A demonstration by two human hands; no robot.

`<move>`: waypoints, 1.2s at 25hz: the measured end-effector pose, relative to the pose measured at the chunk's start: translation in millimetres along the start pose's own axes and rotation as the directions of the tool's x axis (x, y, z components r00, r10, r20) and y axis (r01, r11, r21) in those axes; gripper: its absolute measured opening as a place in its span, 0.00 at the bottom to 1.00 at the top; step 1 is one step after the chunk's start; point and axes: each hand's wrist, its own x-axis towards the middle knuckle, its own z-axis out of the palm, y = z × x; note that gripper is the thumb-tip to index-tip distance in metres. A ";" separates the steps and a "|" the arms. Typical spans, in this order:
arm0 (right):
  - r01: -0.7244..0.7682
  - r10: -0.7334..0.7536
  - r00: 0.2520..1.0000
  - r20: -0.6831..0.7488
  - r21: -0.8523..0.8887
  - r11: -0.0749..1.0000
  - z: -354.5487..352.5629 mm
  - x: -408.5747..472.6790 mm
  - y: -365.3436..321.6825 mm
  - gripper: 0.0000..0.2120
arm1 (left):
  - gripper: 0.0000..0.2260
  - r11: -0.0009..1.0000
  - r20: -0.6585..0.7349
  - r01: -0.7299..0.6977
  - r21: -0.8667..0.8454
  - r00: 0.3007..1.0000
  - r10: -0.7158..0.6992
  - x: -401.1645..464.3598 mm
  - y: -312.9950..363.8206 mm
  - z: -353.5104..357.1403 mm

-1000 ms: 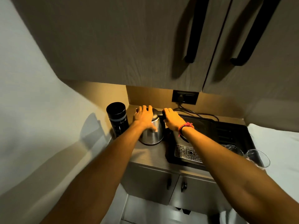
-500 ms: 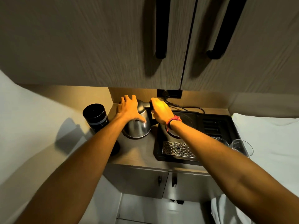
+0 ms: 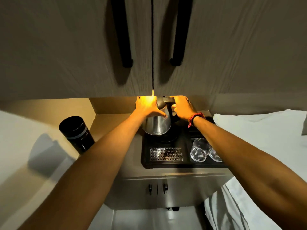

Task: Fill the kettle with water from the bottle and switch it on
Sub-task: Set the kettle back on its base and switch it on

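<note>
Kettle [image 3: 157, 125] now over tray [image 3: 186, 146], contents unseen.

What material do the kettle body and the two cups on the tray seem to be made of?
Kettle: likely polished stainless steel, since its silver body mirrors the light; the handle looks like black plastic. Cups: clear glass, probably, as the black tray shows through them.
</note>
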 end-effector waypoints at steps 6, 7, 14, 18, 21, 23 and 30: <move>-0.026 0.032 0.999 -0.035 0.181 0.983 -9.3 -6.7 11.9 0.15 | 0.52 0.996 -0.034 -0.086 0.008 0.996 0.086 3.8 32.5 33.1; -0.031 0.034 0.999 -0.017 0.191 0.981 -6.4 -11.6 16.9 0.15 | 0.52 0.996 -0.031 -0.090 0.013 0.995 0.090 5.4 32.5 34.7; -0.068 0.065 0.998 0.022 0.260 0.963 1.6 -11.2 24.9 0.18 | 0.49 0.987 -0.029 -0.138 0.087 0.990 0.141 9.1 27.5 45.8; -0.131 0.136 0.990 -0.030 0.136 0.982 15.6 -24.5 25.5 0.31 | 0.57 0.982 -0.106 -0.142 0.128 0.982 0.156 -1.2 18.9 61.5; -0.101 0.107 0.991 -0.084 0.079 0.992 24.0 -31.7 24.6 0.35 | 0.59 0.985 -0.137 -0.146 0.088 0.978 0.157 -10.3 11.6 72.6; -0.103 0.112 0.990 -0.084 0.099 0.990 25.1 -32.4 24.0 0.38 | 0.58 0.985 -0.152 -0.140 0.100 0.976 0.154 -11.7 12.2 75.0; -0.046 0.044 0.998 -0.049 -0.053 0.998 18.2 -32.3 20.1 0.54 | 0.56 0.988 -0.130 -0.095 0.118 0.985 0.110 -13.4 19.4 69.9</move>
